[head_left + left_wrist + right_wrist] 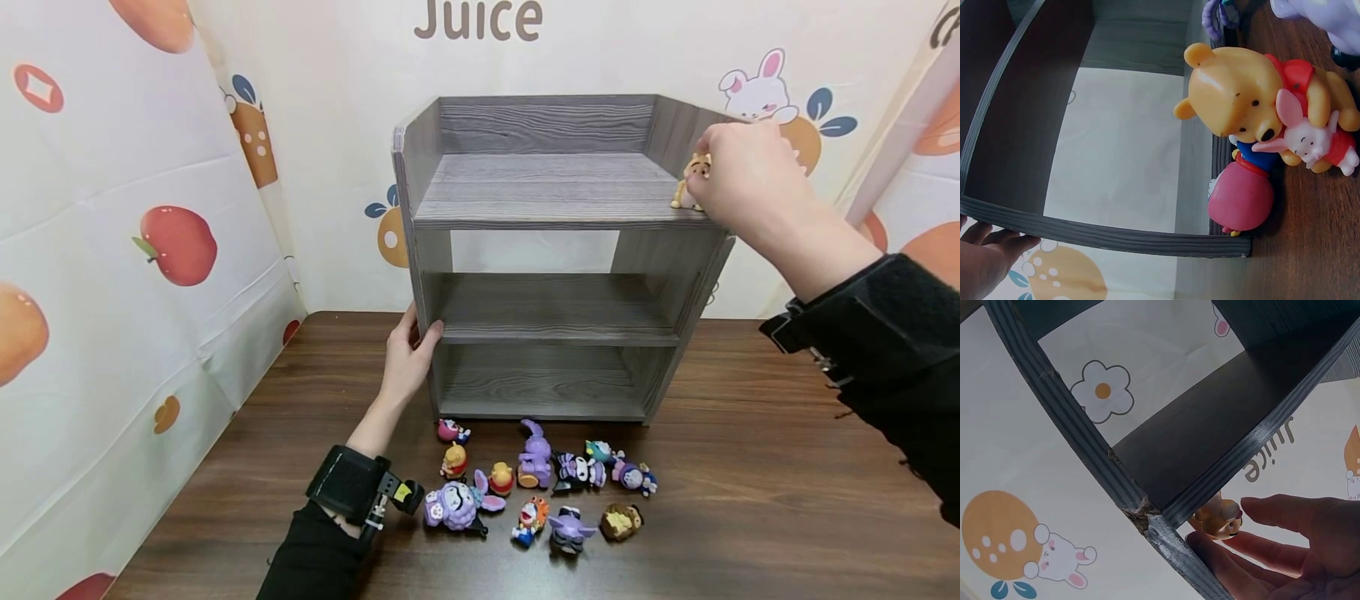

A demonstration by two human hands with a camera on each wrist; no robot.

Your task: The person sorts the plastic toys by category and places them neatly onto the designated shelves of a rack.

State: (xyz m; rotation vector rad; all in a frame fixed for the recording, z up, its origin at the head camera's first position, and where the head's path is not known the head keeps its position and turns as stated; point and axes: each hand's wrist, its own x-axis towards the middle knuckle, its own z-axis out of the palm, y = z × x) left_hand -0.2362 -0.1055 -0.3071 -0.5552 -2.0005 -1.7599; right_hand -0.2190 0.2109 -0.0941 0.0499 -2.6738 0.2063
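My right hand (753, 179) is at the front right corner of a grey wood-grain shelf unit (540, 190), holding a small orange-yellow animal figurine (692, 182) between thumb and fingers. The figurine's base is right at the top board's front edge. From the right wrist view, the figurine (1219, 517) partly shows beyond the board, with fingers (1272, 550) beside it. Low on the unit's left side panel, my left hand (407, 354) grips the front edge, thumb in front and fingers along the outer face. Left fingertips (1019, 242) touch that panel in the left wrist view.
On the brown table (750, 467), several figurines lie before the unit, among them a Pooh with Piglet (1235, 94), a purple elephant (535, 457), a Tigger-like figure (530, 521) and a brown hedgehog-like one (621, 522). A printed cloth (337, 167) hangs behind.
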